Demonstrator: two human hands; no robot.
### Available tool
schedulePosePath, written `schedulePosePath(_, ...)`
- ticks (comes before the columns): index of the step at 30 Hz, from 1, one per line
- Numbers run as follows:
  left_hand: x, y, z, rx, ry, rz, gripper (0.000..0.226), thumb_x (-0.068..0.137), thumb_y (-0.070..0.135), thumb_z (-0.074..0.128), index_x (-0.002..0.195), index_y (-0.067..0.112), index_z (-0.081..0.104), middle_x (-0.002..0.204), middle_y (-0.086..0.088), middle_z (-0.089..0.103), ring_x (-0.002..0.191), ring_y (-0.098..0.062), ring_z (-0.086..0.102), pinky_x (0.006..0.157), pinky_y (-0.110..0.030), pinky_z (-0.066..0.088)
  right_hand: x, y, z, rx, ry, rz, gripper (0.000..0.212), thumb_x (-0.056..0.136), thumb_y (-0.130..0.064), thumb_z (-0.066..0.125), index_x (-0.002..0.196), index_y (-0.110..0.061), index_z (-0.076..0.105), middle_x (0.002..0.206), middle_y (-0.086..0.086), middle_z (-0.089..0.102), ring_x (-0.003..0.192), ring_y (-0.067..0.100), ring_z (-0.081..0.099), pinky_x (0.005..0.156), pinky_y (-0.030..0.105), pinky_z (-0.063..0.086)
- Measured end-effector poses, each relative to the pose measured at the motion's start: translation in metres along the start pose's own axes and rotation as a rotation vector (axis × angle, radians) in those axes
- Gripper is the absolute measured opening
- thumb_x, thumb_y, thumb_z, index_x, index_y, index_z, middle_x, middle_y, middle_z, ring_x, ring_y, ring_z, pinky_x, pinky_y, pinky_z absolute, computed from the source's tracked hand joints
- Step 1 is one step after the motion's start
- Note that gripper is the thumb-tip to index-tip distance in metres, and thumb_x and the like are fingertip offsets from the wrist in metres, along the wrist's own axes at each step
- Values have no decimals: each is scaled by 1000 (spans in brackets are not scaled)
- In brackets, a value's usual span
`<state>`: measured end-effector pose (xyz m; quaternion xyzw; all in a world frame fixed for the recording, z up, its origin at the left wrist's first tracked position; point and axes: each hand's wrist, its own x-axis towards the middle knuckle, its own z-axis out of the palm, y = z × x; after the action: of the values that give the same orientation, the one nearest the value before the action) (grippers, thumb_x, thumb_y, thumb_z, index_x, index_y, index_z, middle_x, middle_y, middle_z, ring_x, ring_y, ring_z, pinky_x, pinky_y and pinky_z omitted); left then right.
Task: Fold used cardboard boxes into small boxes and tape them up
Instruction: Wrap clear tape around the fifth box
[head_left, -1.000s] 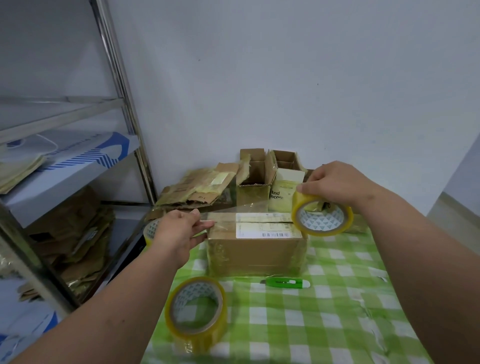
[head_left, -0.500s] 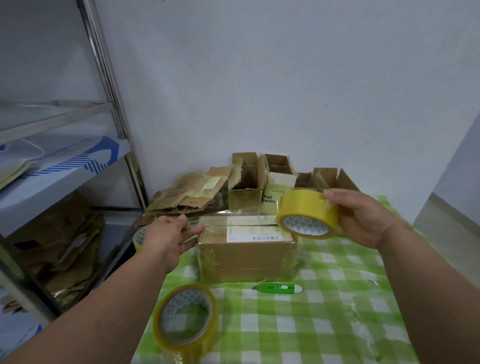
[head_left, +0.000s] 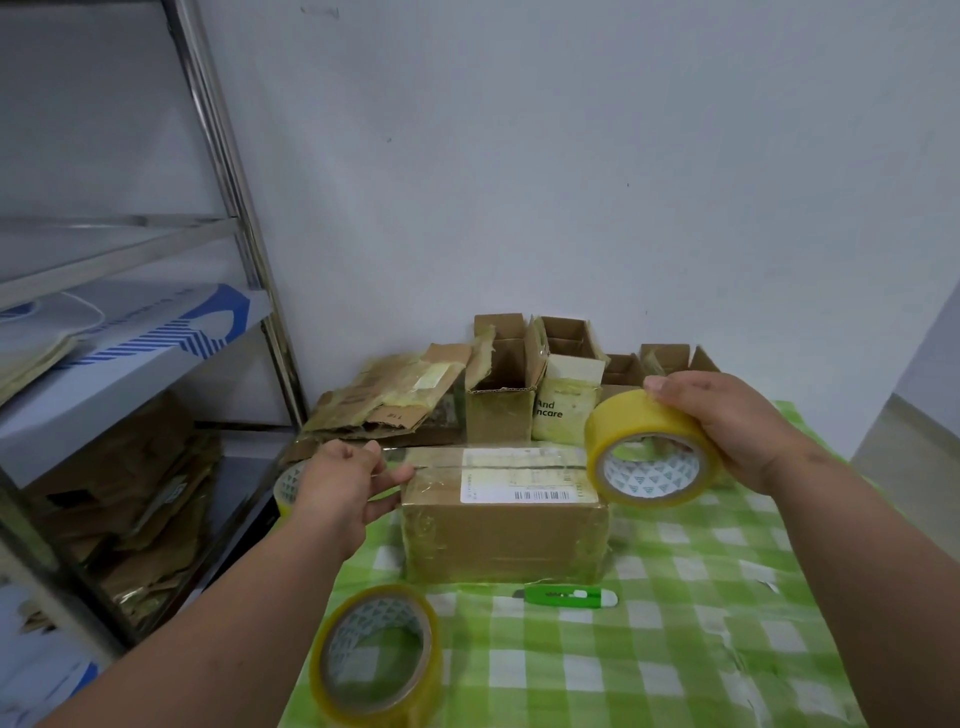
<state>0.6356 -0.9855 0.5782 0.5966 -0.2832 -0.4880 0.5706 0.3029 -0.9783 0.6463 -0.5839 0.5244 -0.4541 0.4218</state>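
Note:
A closed brown cardboard box (head_left: 504, 535) with a white barcode label sits on the green checked tablecloth (head_left: 675, 623). My right hand (head_left: 727, 421) grips a yellow tape roll (head_left: 649, 457) just above the box's right end. A clear strip of tape runs from the roll along the box top to my left hand (head_left: 343, 480), which pinches its free end at the box's left edge.
A second tape roll (head_left: 379, 654) stands near the front, a third (head_left: 288, 486) is half hidden behind my left hand. A green utility knife (head_left: 569, 596) lies before the box. Open small boxes (head_left: 501, 389) and flattened cardboard (head_left: 389, 395) line the wall. A metal shelf (head_left: 130, 364) stands left.
My right hand has turned the tape roll and lowered it toward the box's right end. My left hand keeps its hold on the tape end at the left.

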Motion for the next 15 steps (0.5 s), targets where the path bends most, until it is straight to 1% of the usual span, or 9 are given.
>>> schedulePosePath(1,1,-1,0,2,6,1,9,104,16,46,100,7,48,95,-13,56,76,-23,74,58,-39,60,3,1,-1,-47,16,3,50,65,-54,75,79,-8,61,67,8,50,65,24,50,68,35,40)
schedulePosePath(3,2,-1,0,10,12,7,10,104,16,47,100,7,48,98,-14,56,76,-24,73,60,-40,60,7,1,-3,-135,45,3,41,75,-49,75,69,-14,55,60,1,46,58,20,47,66,34,37)
schedulePosePath(4,3,-1,0,19,14,15,10,104,16,47,101,7,48,99,-14,56,75,-24,73,59,-40,60,9,2,-3,-170,52,4,40,76,-49,74,67,-16,52,59,1,44,58,20,46,66,33,36)
schedulePosePath(6,3,-1,2,25,23,34,9,104,17,47,101,8,49,99,-14,56,72,-23,72,57,-39,59,12,2,-2,-228,43,1,41,74,-53,71,71,-16,54,65,6,45,61,21,47,67,34,36)
schedulePosePath(8,3,-1,3,25,45,49,9,104,17,47,100,9,48,99,-14,56,70,-23,71,56,-39,59,13,2,1,-275,31,-5,39,82,-49,71,75,-15,55,69,9,45,64,22,47,67,34,36)
schedulePosePath(10,4,-3,2,30,77,58,10,104,16,47,96,10,48,99,-14,56,70,-23,70,54,-37,58,15,0,1,-332,28,-2,34,89,-43,66,74,-14,55,68,8,46,63,21,48,66,33,37)
schedulePosePath(12,6,-5,1,25,98,69,12,104,16,47,94,10,46,98,-13,55,68,-21,68,51,-34,56,18,0,-1,-415,26,-5,36,89,-42,66,70,-14,53,65,5,46,61,20,47,64,33,36)
schedulePosePath(15,8,-5,1,29,94,72,10,104,16,47,96,10,46,94,-11,54,67,-20,67,49,-32,55,20,3,-1,-488,34,3,42,88,-42,68,62,-14,50,60,1,46,58,17,47,62,32,35)
